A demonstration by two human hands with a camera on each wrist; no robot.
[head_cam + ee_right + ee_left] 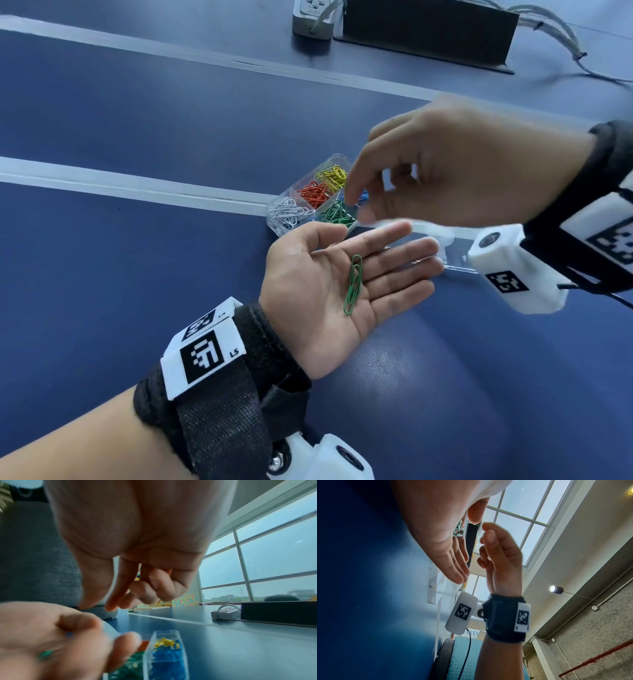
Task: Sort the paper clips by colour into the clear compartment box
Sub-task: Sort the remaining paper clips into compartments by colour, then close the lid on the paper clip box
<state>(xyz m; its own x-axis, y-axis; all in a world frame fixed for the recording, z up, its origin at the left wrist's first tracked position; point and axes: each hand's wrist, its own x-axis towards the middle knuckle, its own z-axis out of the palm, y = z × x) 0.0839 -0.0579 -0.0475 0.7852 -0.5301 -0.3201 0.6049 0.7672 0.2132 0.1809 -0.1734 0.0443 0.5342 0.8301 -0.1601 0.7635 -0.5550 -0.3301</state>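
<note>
Head view. Left hand [337, 291] held palm up with fingers straight and spread flat, just in front of the box [310, 195]; two green clips [353, 285] lying side by side across the palm, loose, not pinched. Right hand [455, 164] raised above the box's right part, fingers bent downward and loosely parted; blurred at the tips, nothing seen between them. Box resting on the blue table [137, 274], lid off, with white clips [287, 213] in the nearest left cell, red clips [314, 194] behind them, yellow clips [333, 175] farthest back, a green pile [337, 211] to the right of the white. Power strip [313, 17] and black block [428, 31] far behind the box.

Left wrist view. Left hand [440, 531] flat, seen edge-on, green clips [458, 530] lying on the palm. Right hand [501, 555] opposite it and apart, fingers curled inward, empty so far as can be told.

Right wrist view. Right hand [137, 540] directly above the box [154, 642], forefinger and thumb pointing down, remaining fingers curled, nothing gripped. Left hand [51, 635] blurred, left of the box, one green clip [46, 654] visible on it. Blue clips [169, 657] in the box's near right cell, yellow clips [164, 641] behind them.
</note>
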